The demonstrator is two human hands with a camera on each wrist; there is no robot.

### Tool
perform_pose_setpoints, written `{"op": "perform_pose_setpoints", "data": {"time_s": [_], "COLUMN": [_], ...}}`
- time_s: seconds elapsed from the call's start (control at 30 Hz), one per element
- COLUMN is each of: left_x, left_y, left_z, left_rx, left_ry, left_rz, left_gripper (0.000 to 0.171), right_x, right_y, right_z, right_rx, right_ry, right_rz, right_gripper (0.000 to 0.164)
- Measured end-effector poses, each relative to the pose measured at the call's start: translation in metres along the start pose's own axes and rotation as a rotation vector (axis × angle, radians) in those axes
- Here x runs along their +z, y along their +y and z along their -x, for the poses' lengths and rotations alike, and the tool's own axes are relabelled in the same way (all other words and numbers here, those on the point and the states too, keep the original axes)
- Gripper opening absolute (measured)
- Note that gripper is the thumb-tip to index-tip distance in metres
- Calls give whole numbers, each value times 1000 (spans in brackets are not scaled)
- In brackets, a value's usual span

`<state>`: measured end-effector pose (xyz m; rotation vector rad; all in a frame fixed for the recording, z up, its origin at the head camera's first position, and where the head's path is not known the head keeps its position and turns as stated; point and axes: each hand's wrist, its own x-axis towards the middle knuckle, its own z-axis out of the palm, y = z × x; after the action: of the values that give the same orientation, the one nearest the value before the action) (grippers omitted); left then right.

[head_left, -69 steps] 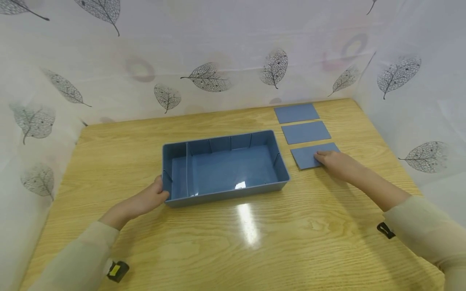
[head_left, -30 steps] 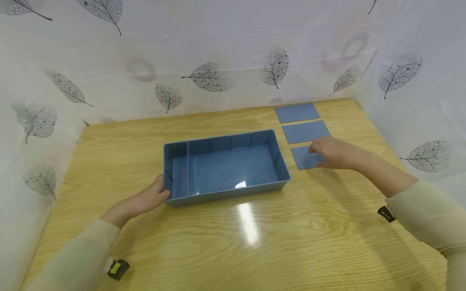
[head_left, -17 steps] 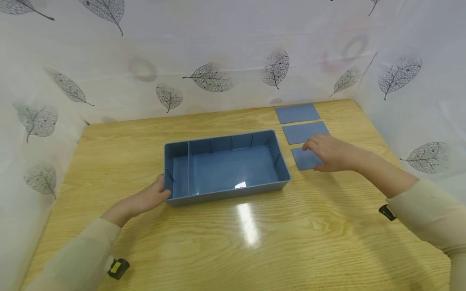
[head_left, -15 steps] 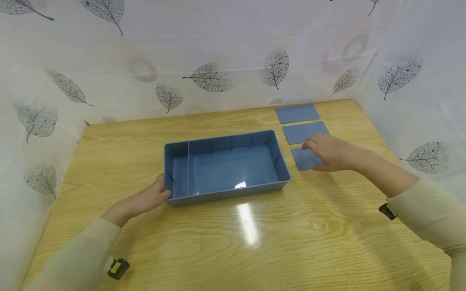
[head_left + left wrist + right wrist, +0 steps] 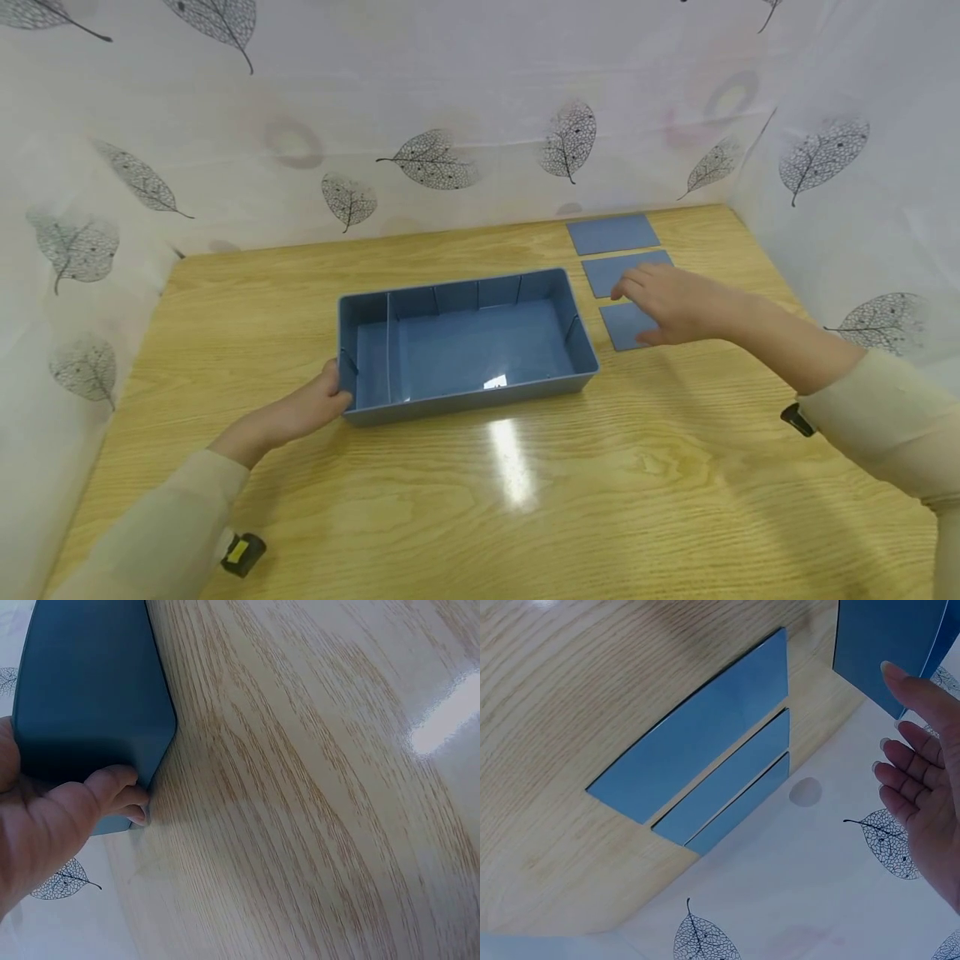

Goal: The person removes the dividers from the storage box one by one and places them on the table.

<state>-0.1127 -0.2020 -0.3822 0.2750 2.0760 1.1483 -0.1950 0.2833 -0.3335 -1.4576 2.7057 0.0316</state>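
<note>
A blue rectangular plastic box [image 5: 480, 342] stands on the table, with a thin divider [image 5: 388, 350] across its left part. My left hand [image 5: 303, 408] grips the box's left end near the front corner; in the left wrist view its fingers curl at the lower edge. To the right lie three flat blue panels in a column: a far panel [image 5: 611, 233], a middle panel [image 5: 606, 271] and a near panel [image 5: 621, 327]. Over the near and middle ones hovers my right hand [image 5: 663, 300], partly covering them. The right wrist view shows its thumb and fingers spread, holding nothing.
The wooden table [image 5: 420, 508] reaches back to a white curtain [image 5: 480, 83] with leaf prints, which also hangs at both sides. Light glares on the tabletop in front of the box. A black clip-like piece [image 5: 797, 419] sits by the right sleeve.
My right hand has let go of the near panel, lifted off and shifted left and slightly away toward the box. The panels stay lying flat; the left hand and box hold still.
</note>
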Motion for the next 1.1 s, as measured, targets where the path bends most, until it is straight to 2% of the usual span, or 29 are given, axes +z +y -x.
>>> {"op": "perform_pose_setpoints", "data": {"time_s": [0.53,0.9,1.1], "left_x": [-1,0,0], "left_y": [-1,-1,-2], "left_z": [-1,-1,-1], "left_rx": [12,18,31], "left_ry": [-2,6,5], "left_rz": [-2,-7,-2], "left_gripper": [72,72,72], "right_x": [-19,-24,-27], "right_y": [-9,-20,-27], "right_z": [-25,-49,-63], "right_rx": [-95,-128,-141], "right_ry": [-10,-26,-69], "right_rz": [-46,-17,-7], "right_gripper": [49,50,46]}}
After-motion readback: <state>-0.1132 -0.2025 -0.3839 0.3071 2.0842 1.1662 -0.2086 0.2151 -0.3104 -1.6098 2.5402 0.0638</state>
